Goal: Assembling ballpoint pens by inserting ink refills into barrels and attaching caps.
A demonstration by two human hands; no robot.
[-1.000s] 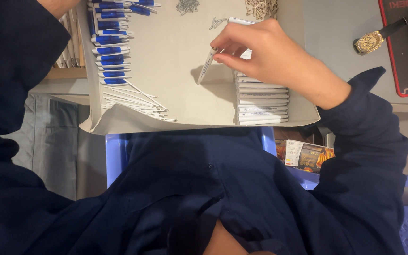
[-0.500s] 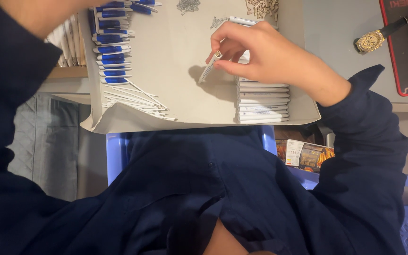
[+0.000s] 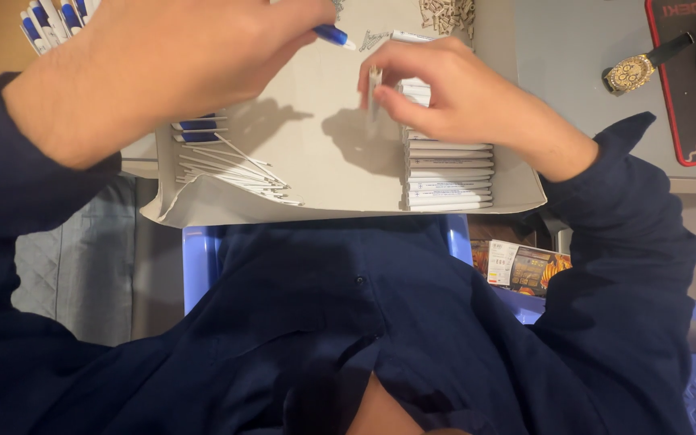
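Blue-tipped pen piece (image 3: 333, 35) level; white barrel (image 3: 374, 87) upright above cardboard.

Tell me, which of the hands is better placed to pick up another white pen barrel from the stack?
Probably the right hand: it hovers directly over the stack of white barrels, already pinching one barrel. The left hand is across the cardboard tray, holding a blue-tipped piece.

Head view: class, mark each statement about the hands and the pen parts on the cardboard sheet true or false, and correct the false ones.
1. The right hand pinches a thin white pen barrel. True.
2. The left hand holds a red-tipped part. False: the blue-tipped part is blue and white.
3. A stack of white barrels lies beneath the right hand. True.
4. The wristwatch is on the right wrist. False: it lies on the table beyond the cardboard sheet.
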